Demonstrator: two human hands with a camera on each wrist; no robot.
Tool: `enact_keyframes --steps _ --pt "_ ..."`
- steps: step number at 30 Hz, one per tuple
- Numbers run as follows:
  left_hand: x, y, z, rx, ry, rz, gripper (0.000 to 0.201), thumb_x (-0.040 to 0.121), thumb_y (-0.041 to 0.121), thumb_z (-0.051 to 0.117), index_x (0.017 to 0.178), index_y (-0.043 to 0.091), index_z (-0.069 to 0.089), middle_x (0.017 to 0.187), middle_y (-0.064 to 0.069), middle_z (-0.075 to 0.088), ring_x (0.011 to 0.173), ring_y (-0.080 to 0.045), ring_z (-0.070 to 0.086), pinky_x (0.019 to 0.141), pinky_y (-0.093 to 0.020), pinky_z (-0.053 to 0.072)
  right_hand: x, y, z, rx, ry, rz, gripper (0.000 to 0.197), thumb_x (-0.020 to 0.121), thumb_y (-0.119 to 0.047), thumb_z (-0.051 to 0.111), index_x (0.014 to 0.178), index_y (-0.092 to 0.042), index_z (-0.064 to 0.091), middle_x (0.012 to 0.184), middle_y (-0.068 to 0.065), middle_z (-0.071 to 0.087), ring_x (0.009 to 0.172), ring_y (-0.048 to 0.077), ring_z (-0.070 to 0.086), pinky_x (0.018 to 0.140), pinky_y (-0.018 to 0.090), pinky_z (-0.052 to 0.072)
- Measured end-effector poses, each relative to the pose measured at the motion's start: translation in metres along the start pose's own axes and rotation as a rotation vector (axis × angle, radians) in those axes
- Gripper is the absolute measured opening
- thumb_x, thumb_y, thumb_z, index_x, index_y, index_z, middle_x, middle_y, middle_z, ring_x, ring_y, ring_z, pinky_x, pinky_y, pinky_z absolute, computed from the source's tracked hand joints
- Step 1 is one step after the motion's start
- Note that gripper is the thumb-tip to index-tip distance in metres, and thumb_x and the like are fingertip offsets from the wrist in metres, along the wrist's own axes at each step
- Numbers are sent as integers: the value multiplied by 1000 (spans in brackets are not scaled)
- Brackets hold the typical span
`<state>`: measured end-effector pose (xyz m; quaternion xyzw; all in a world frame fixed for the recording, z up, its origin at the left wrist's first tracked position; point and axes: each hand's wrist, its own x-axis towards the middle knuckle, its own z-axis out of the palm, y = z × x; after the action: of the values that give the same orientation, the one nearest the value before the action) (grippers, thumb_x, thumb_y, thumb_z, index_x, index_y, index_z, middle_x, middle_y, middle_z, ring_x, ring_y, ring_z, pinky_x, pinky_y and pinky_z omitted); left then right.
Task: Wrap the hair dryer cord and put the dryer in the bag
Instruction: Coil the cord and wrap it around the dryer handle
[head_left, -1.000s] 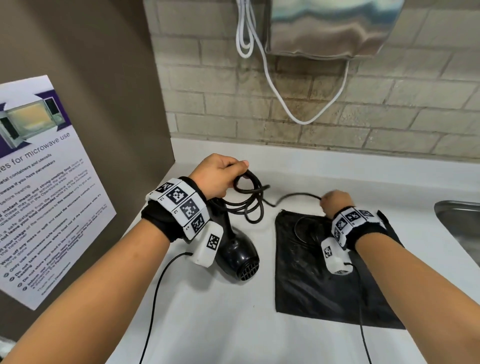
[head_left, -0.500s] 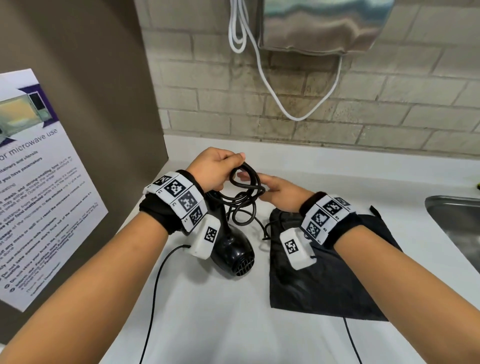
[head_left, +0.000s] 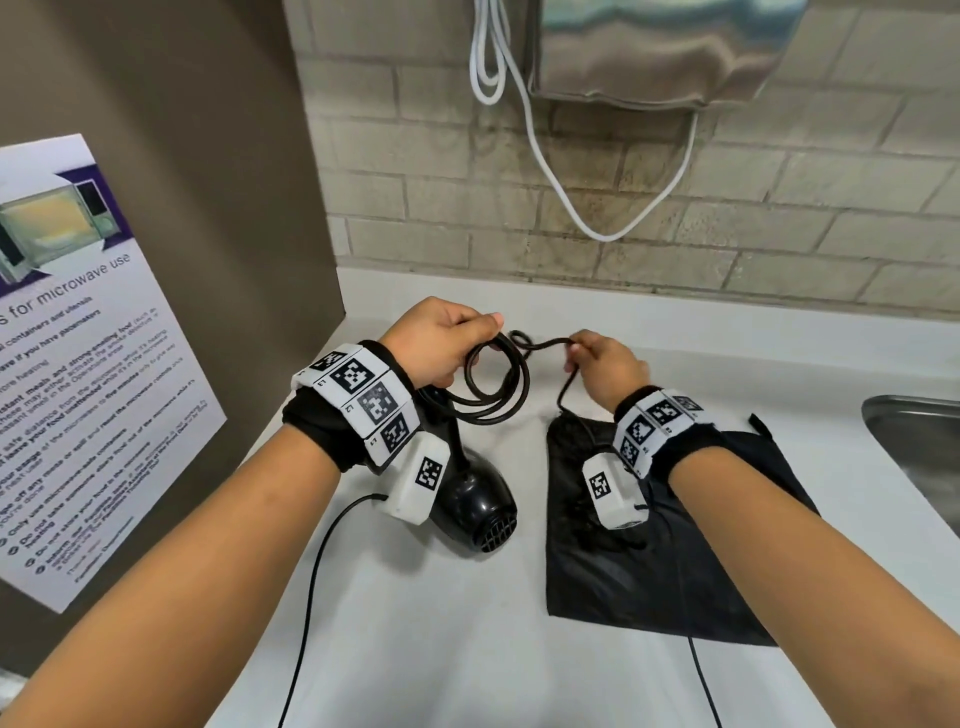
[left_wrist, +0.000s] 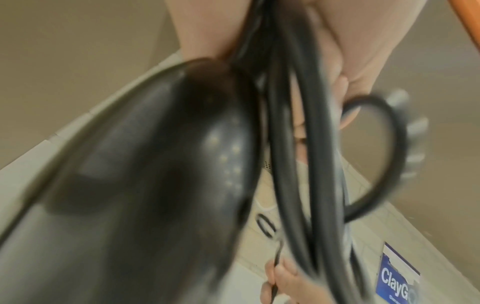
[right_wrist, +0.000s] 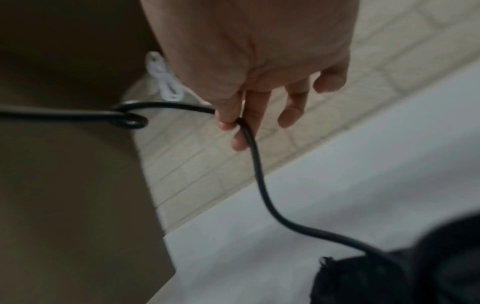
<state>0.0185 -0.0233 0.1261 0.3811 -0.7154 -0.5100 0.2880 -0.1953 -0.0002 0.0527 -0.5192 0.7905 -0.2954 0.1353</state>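
Note:
A black hair dryer (head_left: 480, 506) hangs below my left hand (head_left: 441, 348), close over the white counter; its blurred body (left_wrist: 135, 185) fills the left wrist view. My left hand grips several loops of the black cord (head_left: 498, 384) together with the dryer's handle. My right hand (head_left: 597, 364) pinches the free run of cord (right_wrist: 255, 160) between thumb and forefinger, a short way right of the loops. From there the cord drops to the flat black bag (head_left: 665, 561) lying on the counter under my right wrist. A small kink in the cord (head_left: 522, 340) sits between the hands.
A brown panel with a microwave notice (head_left: 78, 374) closes the left side. A brick wall (head_left: 727, 208) stands behind, with a steel dispenser (head_left: 649, 52) and a hanging white cable (head_left: 545, 156). A steel sink (head_left: 919, 441) lies at the right edge. Thin black wires (head_left: 311, 597) trail from my wrists.
My right hand brought the cord up to the loops at my left hand, then drew back to the right, pinching a further stretch of cord. The left hand kept hold of the coil.

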Motion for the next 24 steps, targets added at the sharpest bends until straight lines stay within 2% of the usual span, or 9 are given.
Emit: enact_keyframes --steps 4,7,10,13,16,18,20,22,24 --pt "0 -1 1 -27 -36 -17 35 95 19 51 60 15 53 37 13 25 34 -5 19 36 -13 14 12 42 -7 16 -42 253 24 93 -25 39 80 -28 59 99 1 69 96 28 60 96 41 38" --pt "2 -1 3 18 -66 4 27 95 19 50 69 14 54 36 12 31 39 -8 21 35 -14 17 2 48 -7 -276 -57 325 26 92 -22 38 102 -30 60 106 3 66 105 28 56 100 44 26" --pt "4 0 8 85 -71 43 24 95 20 50 73 17 57 34 10 35 43 -13 22 35 -14 18 -10 34 -6 -542 -128 262 33 89 -17 39 118 -25 53 116 8 60 113 28 51 101 42 25" --pt "5 2 11 106 -71 69 22 95 18 49 75 19 57 33 10 37 40 -10 28 33 -14 20 -17 19 -12 -398 -227 156 62 77 -18 52 135 -31 32 130 6 52 119 29 47 102 43 32" --pt "7 1 12 99 -76 90 21 95 18 50 76 20 58 34 10 36 44 -13 26 34 -14 20 -25 -4 -20 -179 -225 -183 87 74 -20 61 142 -43 12 150 4 27 134 30 30 108 51 29" --pt "8 1 13 111 -88 121 20 95 18 50 77 20 59 36 10 35 46 -15 26 34 -14 21 -28 -17 -22 -174 -200 -474 73 82 -18 60 143 -36 25 154 3 18 142 29 13 114 48 20" --pt "9 0 14 128 -106 150 18 94 16 51 79 18 59 39 10 36 44 -14 27 34 -13 22 -27 -24 -23 -246 -233 -635 45 89 -20 56 133 -22 48 153 1 22 144 26 9 116 43 16" --pt "8 0 15 159 -114 163 16 94 16 52 79 18 58 37 10 36 36 -8 27 34 -13 23 -29 -28 -23 -306 -304 -681 33 92 -21 52 124 -14 58 148 2 35 140 22 24 113 46 21" --pt "9 0 14 166 -106 162 17 94 15 52 78 20 58 35 11 37 32 -3 25 33 -13 24 -33 -28 -24 -242 -340 -681 29 93 -15 50 120 -10 59 134 4 51 114 8 49 109 44 28"
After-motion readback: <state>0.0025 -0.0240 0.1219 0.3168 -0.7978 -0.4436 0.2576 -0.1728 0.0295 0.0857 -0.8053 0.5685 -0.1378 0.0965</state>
